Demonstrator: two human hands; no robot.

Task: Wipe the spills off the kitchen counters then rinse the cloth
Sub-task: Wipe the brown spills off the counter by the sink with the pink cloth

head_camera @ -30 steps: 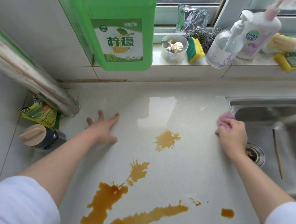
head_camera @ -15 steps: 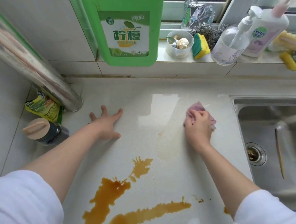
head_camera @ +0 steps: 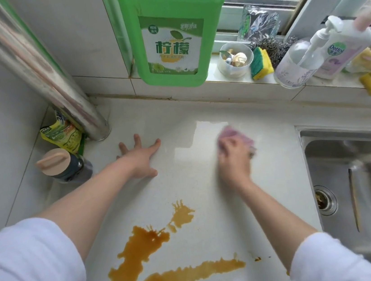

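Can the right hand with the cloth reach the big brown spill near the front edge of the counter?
Probably yes. The right hand grips the pink cloth just beyond the brown spill, with only bare counter between them.

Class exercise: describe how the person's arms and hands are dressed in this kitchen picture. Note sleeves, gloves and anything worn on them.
Both arms wear white sleeves pushed up above the elbows, leaving the forearms bare. The left hand and right hand are ungloved. No watch, bracelet or ring shows, though the right hand is motion-blurred.
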